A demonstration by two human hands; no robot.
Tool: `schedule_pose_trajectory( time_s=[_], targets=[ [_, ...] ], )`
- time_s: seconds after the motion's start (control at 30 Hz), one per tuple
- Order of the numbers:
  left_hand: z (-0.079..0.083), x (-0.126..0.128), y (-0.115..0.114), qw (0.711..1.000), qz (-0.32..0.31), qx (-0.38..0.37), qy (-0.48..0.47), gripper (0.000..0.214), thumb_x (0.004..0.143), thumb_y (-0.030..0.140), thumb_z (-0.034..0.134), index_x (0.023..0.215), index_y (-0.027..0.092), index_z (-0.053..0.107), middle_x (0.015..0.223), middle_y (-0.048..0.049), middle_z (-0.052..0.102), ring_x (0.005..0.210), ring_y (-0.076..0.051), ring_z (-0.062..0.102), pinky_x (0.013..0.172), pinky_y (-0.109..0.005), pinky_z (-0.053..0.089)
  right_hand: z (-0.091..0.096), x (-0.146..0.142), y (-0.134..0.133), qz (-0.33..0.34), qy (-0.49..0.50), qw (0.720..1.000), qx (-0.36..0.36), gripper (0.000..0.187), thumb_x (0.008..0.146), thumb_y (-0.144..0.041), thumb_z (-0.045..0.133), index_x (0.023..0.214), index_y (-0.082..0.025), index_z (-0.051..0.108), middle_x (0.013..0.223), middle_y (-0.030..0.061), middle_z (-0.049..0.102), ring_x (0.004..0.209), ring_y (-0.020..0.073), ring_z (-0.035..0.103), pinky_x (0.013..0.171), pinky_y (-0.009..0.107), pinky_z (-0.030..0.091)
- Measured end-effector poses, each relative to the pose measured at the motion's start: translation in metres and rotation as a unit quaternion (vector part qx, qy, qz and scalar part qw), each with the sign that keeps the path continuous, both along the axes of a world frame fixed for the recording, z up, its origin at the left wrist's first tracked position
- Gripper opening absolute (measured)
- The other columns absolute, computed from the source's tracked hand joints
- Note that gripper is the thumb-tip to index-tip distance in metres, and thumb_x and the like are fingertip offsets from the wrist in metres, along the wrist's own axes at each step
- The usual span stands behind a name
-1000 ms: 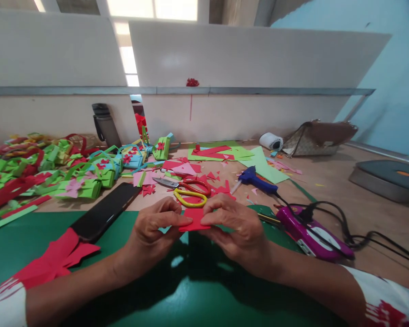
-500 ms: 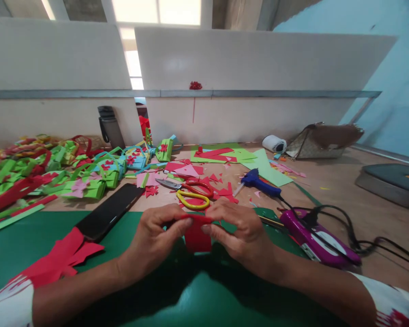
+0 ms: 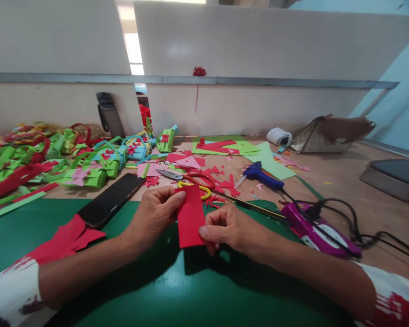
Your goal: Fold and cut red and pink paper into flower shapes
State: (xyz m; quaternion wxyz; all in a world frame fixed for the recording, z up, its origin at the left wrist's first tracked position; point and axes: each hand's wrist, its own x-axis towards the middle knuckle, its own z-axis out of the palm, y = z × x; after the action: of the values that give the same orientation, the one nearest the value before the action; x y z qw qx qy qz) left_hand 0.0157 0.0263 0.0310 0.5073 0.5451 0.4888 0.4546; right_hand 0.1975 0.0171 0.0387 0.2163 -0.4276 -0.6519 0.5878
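Two hands of mine are on one red card (image 3: 192, 220), held up over the green mat (image 3: 157, 290), btwn L & R. L hand (image 3: 155, 213) pinches its far L edge, thumb on top; the fingers under it are mostly hidden, so can't tell how they're set. R hand (image 3: 230, 227) has the near R corner btwn thumb & curled fingers, some fingertips showing just past the edge. Card's far end covers part of the scissors' (image 3: 170, 175) yellow loop; blades point far L, in view. Can't tell if card is one layer or more.

Red cutout (image 3: 70, 236) by my L forearm is partly hidden behind arm & sleeve, its far end meeting the phone (image 3: 112, 200); can't make out which is on top there. Far L, the pile of paper bags (image 3: 17, 168) is cut off at the frame edge & jumbled, hard to sep. R side: blue glue gun (image 3: 264, 177), purple power strip (image 3: 322, 229) w/ black cable partly over it. Grey box (image 3: 393, 181), far R, is cut off too.
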Motion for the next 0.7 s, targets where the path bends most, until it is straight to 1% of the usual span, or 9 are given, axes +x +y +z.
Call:
schedule_pose_trajectory(
  time_s=[0.1, 0.17, 0.27, 0.33, 0.4, 0.53, 0.63, 0.7],
  targets=[
    [-0.003, -0.001, 0.002, 1.0, 0.0, -0.006, -0.016, 0.035, 0.077, 0.039, 0.063, 0.057, 0.017, 0.046, 0.046, 0.0069, 0.042, 0.04, -0.005, 0.033, 0.04, -0.018, 0.023, 0.0, -0.001, 0.0, -0.006, 0.013, 1.0, -0.014, 0.022, 0.071, -0.022, 0.057, 0.05, -0.017, 0.053, 0.048, -0.002, 0.058, 0.044, 0.0077, 0.049, 0.046, 0.02, 0.035],
    [-0.006, 0.0, 0.002, 0.999, -0.018, -0.024, -0.038, 0.034, 0.075, 0.039, 0.064, 0.057, 0.017, 0.046, 0.045, 0.0069, 0.042, 0.039, -0.005, 0.034, 0.039, -0.018, 0.023, -0.001, -0.001, 0.001, -0.017, 0.021, 1.0, -0.014, 0.022, 0.071, -0.023, 0.057, 0.051, -0.018, 0.053, 0.049, -0.0021, 0.058, 0.045, 0.0083, 0.049, 0.047, 0.02, 0.035],
    [-0.008, 0.001, 0.0, 0.994, -0.057, -0.085, -0.041, 0.034, 0.073, 0.04, 0.066, 0.056, 0.016, 0.049, 0.044, 0.0054, 0.044, 0.038, -0.006, 0.035, 0.038, -0.019, 0.022, -0.001, 0.0, 0.002, -0.036, 0.027, 0.999, -0.002, 0.021, 0.071, -0.025, 0.057, 0.052, -0.018, 0.053, 0.049, -0.002, 0.058, 0.047, 0.0089, 0.049, 0.05, 0.021, 0.036],
    [-0.009, 0.003, -0.002, 0.989, -0.07, -0.124, -0.038, 0.035, 0.073, 0.041, 0.066, 0.055, 0.015, 0.05, 0.043, 0.0045, 0.044, 0.037, -0.005, 0.035, 0.038, -0.019, 0.02, -0.001, 0.001, 0.002, -0.044, 0.03, 0.999, 0.006, 0.021, 0.072, -0.025, 0.058, 0.052, -0.018, 0.054, 0.05, -0.0016, 0.058, 0.049, 0.0091, 0.049, 0.052, 0.022, 0.037],
    [-0.008, 0.003, -0.004, 0.986, -0.077, -0.142, -0.051, 0.035, 0.072, 0.041, 0.067, 0.055, 0.015, 0.051, 0.044, 0.004, 0.044, 0.038, -0.005, 0.034, 0.039, -0.019, 0.019, -0.001, 0.001, 0.003, -0.046, 0.032, 0.998, 0.009, 0.021, 0.071, -0.025, 0.058, 0.053, -0.017, 0.054, 0.05, -0.0013, 0.059, 0.049, 0.0093, 0.049, 0.052, 0.022, 0.038],
    [-0.007, 0.002, -0.004, 0.981, -0.083, -0.154, -0.087, 0.034, 0.07, 0.04, 0.069, 0.056, 0.014, 0.052, 0.046, 0.0031, 0.045, 0.04, -0.005, 0.034, 0.04, -0.019, 0.019, -0.002, 0.001, 0.005, -0.054, 0.031, 0.998, 0.018, 0.02, 0.071, -0.026, 0.057, 0.054, -0.018, 0.052, 0.049, -0.0024, 0.057, 0.047, 0.0092, 0.049, 0.052, 0.022, 0.039],
    [-0.009, 0.001, -0.004, 0.984, -0.081, -0.133, -0.087, 0.034, 0.073, 0.041, 0.068, 0.057, 0.013, 0.055, 0.047, 0.0024, 0.046, 0.041, -0.006, 0.035, 0.041, -0.019, 0.021, -0.002, 0.001, 0.006, -0.071, 0.027, 0.996, 0.038, 0.018, 0.073, -0.025, 0.056, 0.056, -0.018, 0.052, 0.052, -0.0019, 0.057, 0.049, 0.0092, 0.051, 0.052, 0.022, 0.04],
    [-0.011, 0.001, -0.004, 0.985, -0.079, -0.125, -0.09, 0.032, 0.074, 0.04, 0.068, 0.059, 0.013, 0.057, 0.048, 0.0019, 0.048, 0.041, -0.006, 0.036, 0.04, -0.018, 0.022, -0.003, 0.001, 0.007, -0.089, 0.027, 0.994, 0.06, 0.016, 0.075, -0.025, 0.055, 0.061, -0.018, 0.052, 0.057, -0.001, 0.059, 0.051, 0.0096, 0.054, 0.053, 0.022, 0.042]
  ],
)
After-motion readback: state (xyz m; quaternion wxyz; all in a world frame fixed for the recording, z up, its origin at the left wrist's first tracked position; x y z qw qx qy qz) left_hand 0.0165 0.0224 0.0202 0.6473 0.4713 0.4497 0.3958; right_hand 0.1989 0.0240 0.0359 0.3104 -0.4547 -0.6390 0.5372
